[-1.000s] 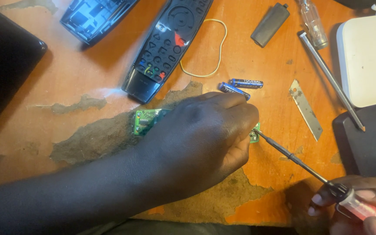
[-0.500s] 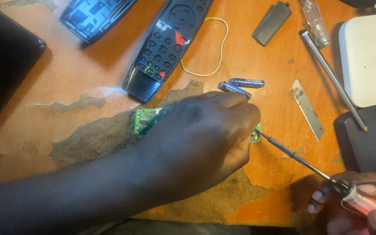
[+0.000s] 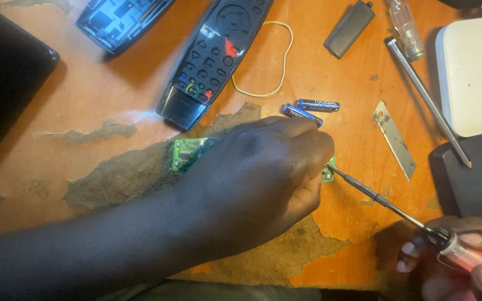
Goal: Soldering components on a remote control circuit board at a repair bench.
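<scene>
On the worn orange worktop (image 3: pixel 352 139), a small green circuit board (image 3: pixel 188 153) is pinned flat under the left hand (image 3: pixel 258 173), whose fingers are closed down over it so that only the two ends of the board are seen. The long axis of the board runs left to right, and its right end lies just beside the tip of a thin metal screwdriver (image 3: pixel 380 198), which is gripped by its red handle in the closed right hand (image 3: pixel 464 253) at the lower right; the shaft slants up and to the left toward that end. Above the left hand, two blue cylindrical batteries (image 3: pixel 311 108) with pale lettering are laid close together. A black remote control (image 3: pixel 213 61) with coloured buttons is set further up, a yellow rubber band (image 3: pixel 277 56) beside it.
</scene>
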